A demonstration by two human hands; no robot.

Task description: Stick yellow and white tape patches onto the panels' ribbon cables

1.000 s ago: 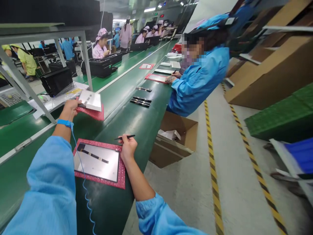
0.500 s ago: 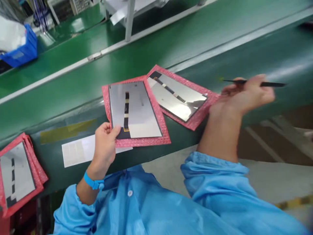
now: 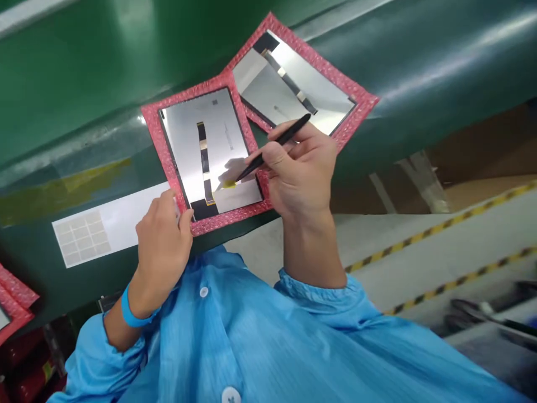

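Note:
A silver panel (image 3: 218,140) with a black flex strip lies on a pink bubble-wrap sheet (image 3: 153,126) at the near edge of the green belt (image 3: 84,73). My left hand (image 3: 161,246) pinches the sheet's near left corner. My right hand (image 3: 300,168) grips black tweezers (image 3: 274,144) whose tip carries a small yellow tape piece (image 3: 229,183) just above the panel's lower part, beside the strip. A second panel (image 3: 293,89) on its own pink sheet lies behind, partly under my right hand.
A white backing sheet with a grid of squares (image 3: 96,226) lies left of the panel. More pink-wrapped panels (image 3: 12,302) peek in at the lower left. Yellow-black floor tape (image 3: 440,240) runs along the aisle at the right.
My head has tilted down from the line onto the belt edge. My left hand brought a panel in front of me; my right hand swung the tweezers over it with yellow tape.

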